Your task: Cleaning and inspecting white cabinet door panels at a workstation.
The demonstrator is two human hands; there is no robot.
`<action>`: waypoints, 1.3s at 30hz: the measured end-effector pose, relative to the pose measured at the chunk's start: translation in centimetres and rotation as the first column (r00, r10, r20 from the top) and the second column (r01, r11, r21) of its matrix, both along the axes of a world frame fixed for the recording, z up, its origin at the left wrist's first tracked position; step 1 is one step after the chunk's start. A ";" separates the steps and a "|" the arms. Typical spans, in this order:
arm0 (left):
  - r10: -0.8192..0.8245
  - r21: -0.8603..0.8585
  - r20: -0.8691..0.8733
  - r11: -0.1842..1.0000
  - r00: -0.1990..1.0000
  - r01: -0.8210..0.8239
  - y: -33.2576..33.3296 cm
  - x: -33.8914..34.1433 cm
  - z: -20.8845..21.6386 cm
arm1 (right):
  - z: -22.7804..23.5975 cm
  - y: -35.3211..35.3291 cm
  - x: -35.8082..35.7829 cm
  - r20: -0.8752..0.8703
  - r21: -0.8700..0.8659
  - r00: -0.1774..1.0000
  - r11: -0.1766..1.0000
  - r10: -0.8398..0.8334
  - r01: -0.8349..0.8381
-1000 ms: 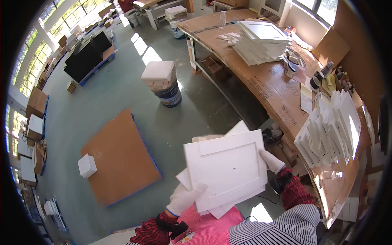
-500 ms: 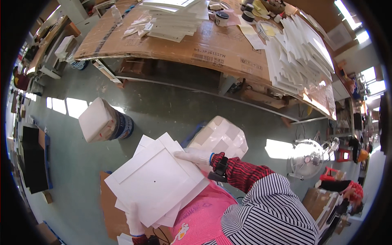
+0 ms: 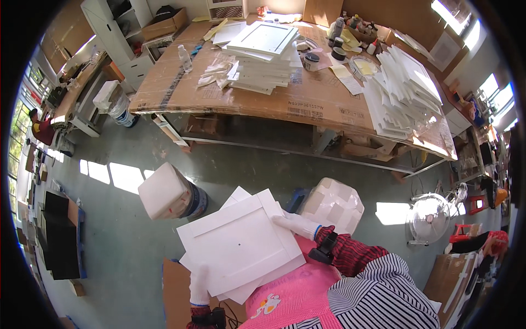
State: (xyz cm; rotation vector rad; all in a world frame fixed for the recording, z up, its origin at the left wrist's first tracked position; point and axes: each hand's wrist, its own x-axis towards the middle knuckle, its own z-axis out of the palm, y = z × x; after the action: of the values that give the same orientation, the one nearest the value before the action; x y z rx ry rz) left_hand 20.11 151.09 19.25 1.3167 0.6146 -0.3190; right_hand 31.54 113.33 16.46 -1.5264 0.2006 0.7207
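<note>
A few white square panels lie fanned one on another, gripped between my two hands in front of my pink apron. The top panel has a raised border, a recessed middle and a small dark dot at its centre. My left hand, in a white glove, is closed on the near-left edge, its thumb on top. At the right edge my right hand, also gloved, is closed with its thumb over the panels. The fingers beneath are hidden.
A cardboard-covered workbench stands ahead. It carries a stack of white panels, a leaning pile of panels, a clear bottle and jars. Two wrapped seats stand before it. A floor fan is at right.
The view has tilted up, so more of the bench and room shows. Both hands keep hold of the panels, which look slightly more gathered together.
</note>
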 end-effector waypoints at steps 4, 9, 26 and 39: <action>0.015 -0.044 0.053 0.999 0.998 -0.013 -1.3 2.5 -0.4 | 0.0 -1.6 3.0 -0.110 -0.086 0.990 0.991 0.089 -0.099; -0.137 0.101 0.067 0.986 0.988 0.130 -3.4 9.9 -2.9 | 0.7 -5.9 6.8 -0.123 -0.102 0.992 0.995 -0.029 0.017; -0.771 0.329 -0.042 0.590 0.635 0.738 -44.9 54.8 -5.8 | -1.2 -39.6 24.4 -0.153 -0.130 0.667 0.684 -0.729 0.718; 0.040 -0.604 -0.043 0.795 0.998 -0.058 -32.1 60.1 -8.9 | 6.9 -36.7 36.6 0.451 -0.691 0.780 0.383 -0.435 0.613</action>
State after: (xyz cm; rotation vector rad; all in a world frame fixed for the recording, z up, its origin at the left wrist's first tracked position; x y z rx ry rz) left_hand 80.19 118.96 10.37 0.6723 0.5076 -0.4493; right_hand 68.16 76.61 23.40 -2.2334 0.9538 -0.1373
